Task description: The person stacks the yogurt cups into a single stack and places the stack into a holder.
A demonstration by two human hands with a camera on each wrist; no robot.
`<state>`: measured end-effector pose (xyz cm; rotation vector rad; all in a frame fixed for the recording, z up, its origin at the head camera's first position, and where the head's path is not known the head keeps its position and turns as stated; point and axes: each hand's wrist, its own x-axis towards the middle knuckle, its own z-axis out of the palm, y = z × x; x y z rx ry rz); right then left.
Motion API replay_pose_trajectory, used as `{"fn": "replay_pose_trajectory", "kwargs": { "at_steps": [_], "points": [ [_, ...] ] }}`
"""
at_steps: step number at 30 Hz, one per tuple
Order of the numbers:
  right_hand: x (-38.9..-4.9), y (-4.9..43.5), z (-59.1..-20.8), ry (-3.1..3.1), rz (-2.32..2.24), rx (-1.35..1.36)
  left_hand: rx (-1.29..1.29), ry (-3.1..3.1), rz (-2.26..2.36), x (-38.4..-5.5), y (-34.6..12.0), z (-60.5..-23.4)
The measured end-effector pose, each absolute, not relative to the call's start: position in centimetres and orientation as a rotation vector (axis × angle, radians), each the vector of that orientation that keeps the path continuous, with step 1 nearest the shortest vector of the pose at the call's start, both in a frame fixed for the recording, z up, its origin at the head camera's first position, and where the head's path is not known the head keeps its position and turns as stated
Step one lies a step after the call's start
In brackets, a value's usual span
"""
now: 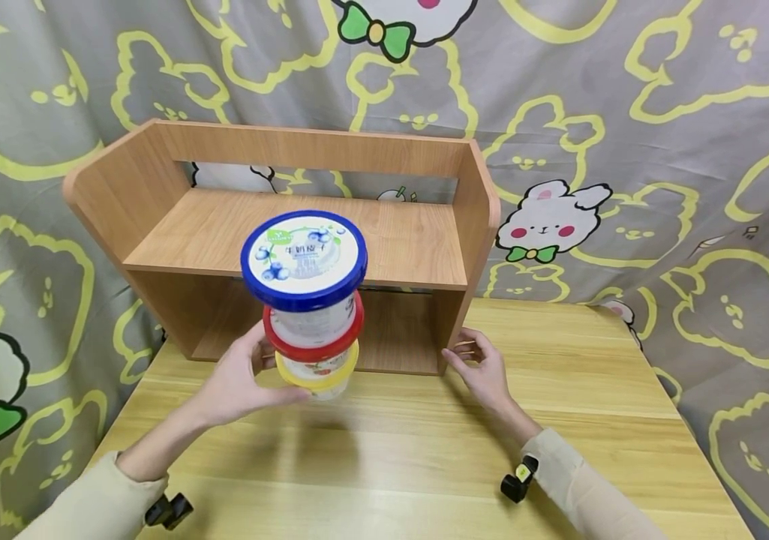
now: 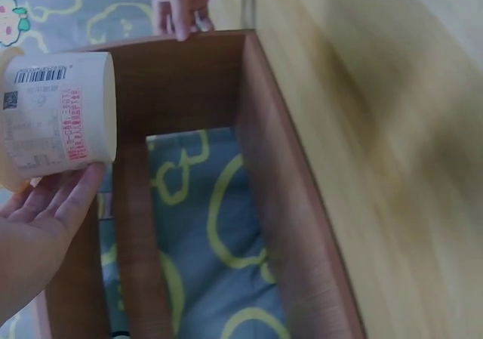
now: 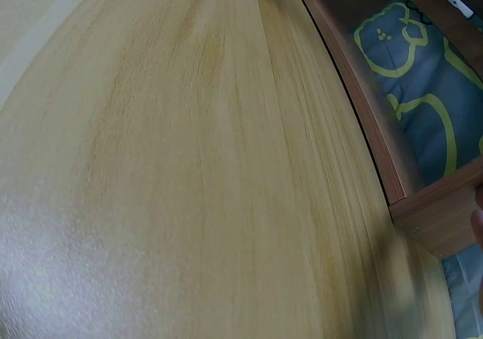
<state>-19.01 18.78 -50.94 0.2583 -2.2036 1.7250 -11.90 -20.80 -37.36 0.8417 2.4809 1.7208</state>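
Note:
My left hand grips a stack of three round plastic tubs by the lowest one, holding it in front of the shelf. On top is a tub with a blue lid printed with blueberries. Below it come a red-lidded tub and a yellow-lidded tub, partly covered from above. The left wrist view shows the lowest tub's pale side with a barcode and red print. My right hand holds the lower front edge of the wooden shelf's right panel, thumb at the edge, fingers along the outside.
The two-tier wooden shelf stands on a light wood table against a grey curtain with yellow outlines and rabbit prints. Its middle board lies behind the tubs. Small black devices are worn at both wrists.

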Motion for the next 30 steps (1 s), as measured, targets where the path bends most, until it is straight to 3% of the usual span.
{"fn": "replay_pose_trajectory", "kwargs": {
  "at_steps": [13, 30],
  "points": [
    [-19.1, 19.0, -51.2, -2.193, 1.729, 0.292, 0.796, 2.566, 1.647, -13.2, -22.1, -32.4],
    [-18.9, 19.0, -51.1, -2.197, 1.727, 0.275, 0.946, 2.418, 1.852, -16.0, -23.0, -27.5]
  ]
}}
